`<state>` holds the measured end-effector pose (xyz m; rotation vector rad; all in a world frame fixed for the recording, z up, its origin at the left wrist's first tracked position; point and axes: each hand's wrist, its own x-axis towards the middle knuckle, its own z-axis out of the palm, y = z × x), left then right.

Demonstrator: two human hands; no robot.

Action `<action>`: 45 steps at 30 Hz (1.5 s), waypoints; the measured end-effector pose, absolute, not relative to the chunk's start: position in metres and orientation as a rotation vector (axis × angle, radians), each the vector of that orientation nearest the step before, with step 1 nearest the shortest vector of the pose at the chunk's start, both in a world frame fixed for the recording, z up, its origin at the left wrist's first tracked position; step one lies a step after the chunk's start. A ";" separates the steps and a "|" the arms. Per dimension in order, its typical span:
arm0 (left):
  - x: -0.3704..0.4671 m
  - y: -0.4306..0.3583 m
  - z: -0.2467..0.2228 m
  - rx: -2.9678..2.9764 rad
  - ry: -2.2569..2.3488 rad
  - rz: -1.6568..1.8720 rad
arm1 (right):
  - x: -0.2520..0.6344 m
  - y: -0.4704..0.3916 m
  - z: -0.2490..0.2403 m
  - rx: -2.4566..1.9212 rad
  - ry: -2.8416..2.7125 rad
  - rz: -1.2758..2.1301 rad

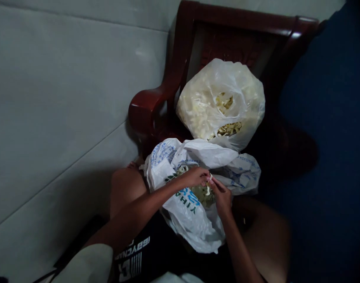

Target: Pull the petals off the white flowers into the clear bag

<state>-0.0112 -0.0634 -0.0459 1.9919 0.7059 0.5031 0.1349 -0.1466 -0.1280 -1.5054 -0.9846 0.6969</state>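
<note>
My left hand point(196, 176) and my right hand point(222, 196) meet over an open white printed bag point(194, 232) on my lap. Fingers of both hands are pinched on a small pale strip point(208, 189), which hangs between them. Inside the bag, below the hands, lie more pale, greenish pieces point(201, 196). Just beyond it, a full translucent plastic bag point(197, 98) sits on the wooden chair, with similar curled yellowish pieces showing through two openings.
A dark red wooden chair point(147, 106) with a curved armrest stands in front of me. A pale tiled wall point(64, 78) rises at the left, and a dark blue surface point(329, 137) fills the right side. My bent legs flank the printed bag.
</note>
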 end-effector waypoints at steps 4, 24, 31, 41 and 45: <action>-0.028 -0.089 -0.026 1.977 0.782 0.589 | 0.130 -0.148 -0.127 -1.546 -0.969 0.580; -0.002 -0.059 -0.052 2.162 0.996 0.482 | 0.124 -0.110 -0.135 -1.318 -1.049 0.800; 0.013 -0.046 -0.063 2.246 1.129 0.512 | 0.125 -0.110 -0.137 -1.166 -0.817 1.045; 0.012 -0.038 -0.057 2.297 1.297 0.516 | 0.114 -0.089 -0.133 -1.038 -0.703 1.146; 0.005 -0.040 -0.047 2.411 1.109 0.508 | 0.121 -0.087 -0.134 -1.145 -0.862 1.023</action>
